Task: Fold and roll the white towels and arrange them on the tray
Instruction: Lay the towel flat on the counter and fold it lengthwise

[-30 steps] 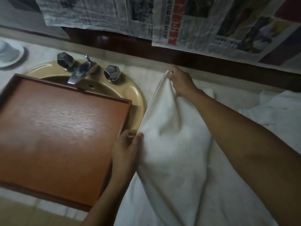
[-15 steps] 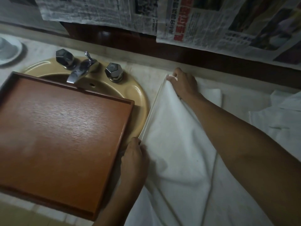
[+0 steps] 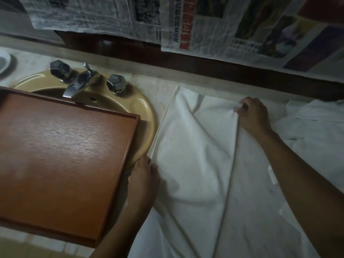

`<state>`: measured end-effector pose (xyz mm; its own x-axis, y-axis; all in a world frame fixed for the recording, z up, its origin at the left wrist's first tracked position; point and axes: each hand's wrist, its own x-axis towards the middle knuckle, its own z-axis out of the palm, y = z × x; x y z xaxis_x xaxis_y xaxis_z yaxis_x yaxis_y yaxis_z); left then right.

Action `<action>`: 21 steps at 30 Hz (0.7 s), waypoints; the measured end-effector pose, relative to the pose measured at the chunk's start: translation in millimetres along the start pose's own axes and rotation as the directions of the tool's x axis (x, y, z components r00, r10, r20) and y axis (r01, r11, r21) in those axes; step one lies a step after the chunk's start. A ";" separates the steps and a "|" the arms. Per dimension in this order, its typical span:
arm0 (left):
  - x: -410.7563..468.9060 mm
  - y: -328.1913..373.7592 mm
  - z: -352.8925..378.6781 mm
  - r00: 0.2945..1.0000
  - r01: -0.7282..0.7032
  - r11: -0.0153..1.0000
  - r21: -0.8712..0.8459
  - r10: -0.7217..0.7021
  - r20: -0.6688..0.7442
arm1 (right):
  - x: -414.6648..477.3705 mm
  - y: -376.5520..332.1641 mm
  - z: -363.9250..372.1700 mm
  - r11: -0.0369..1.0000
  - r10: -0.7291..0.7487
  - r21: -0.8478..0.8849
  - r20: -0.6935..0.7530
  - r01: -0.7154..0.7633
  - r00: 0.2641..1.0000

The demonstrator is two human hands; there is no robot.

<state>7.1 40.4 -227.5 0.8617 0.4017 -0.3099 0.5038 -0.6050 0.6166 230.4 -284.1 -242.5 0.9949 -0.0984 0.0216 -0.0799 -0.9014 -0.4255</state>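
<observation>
A white towel [image 3: 195,155] lies spread on the counter, right of the sink, with a long fold line running down its middle. My left hand [image 3: 143,175] pinches the towel's near left edge beside the tray. My right hand [image 3: 253,114] grips a far fold of the same towel at its top right. The brown wooden tray [image 3: 61,157] rests across the sink on the left, with nothing on it. More white towels [image 3: 312,127] lie crumpled at the right, partly hidden by my right arm.
A tan sink [image 3: 147,116] with a chrome faucet [image 3: 78,82] and two knobs sits under the tray's far end. Newspaper sheets [image 3: 204,25] hang on the wall behind. A white dish [image 3: 3,62] shows at the far left edge.
My right hand let go of the towel's far left corner and moved right, now gripping a fold at the top right. The towel dropped flat onto the counter. My left hand stayed on the near edge.
</observation>
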 end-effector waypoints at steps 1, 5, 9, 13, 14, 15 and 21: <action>-3.9 2.8 3.0 1.000 -0.003 1.000 0.019 0.003 0.009 | 3.0 5.5 -6.5 0.999 0.032 0.045 -0.036 -0.030 0.999; -22.5 17.5 21.9 0.995 -0.043 0.997 0.063 0.037 0.096 | 6.3 27.3 -16.0 0.989 0.147 0.010 -0.044 -0.147 0.988; -22.3 19.8 31.4 0.984 0.015 1.000 0.020 -0.018 0.179 | -2.4 16.3 -10.8 0.977 0.185 -0.105 -0.020 -0.186 0.983; -7.2 14.0 22.6 0.979 0.060 0.997 -0.052 -0.049 0.200 | 4.0 -20.0 3.0 0.997 -0.035 -0.066 -0.040 0.032 0.999; -5.0 13.0 21.0 0.978 0.065 0.996 -0.059 -0.052 0.204 | 7.1 -29.3 9.5 0.994 -0.089 -0.060 -0.006 0.089 0.996; -3.9 13.1 19.9 0.977 0.068 0.995 -0.067 -0.053 0.205 | 9.4 -37.9 17.0 0.990 -0.132 -0.050 0.039 0.134 0.990; -8.2 17.5 21.1 0.964 0.143 0.956 -0.255 -0.077 0.253 | 18.5 -51.8 49.8 0.991 -0.136 0.003 0.076 0.136 0.988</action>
<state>10.1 12.0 -229.4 0.8076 0.2602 -0.5292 0.5897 -0.3459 0.7298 256.0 -218.3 -265.1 0.9983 0.0575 0.0110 0.0568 -0.9051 -0.4214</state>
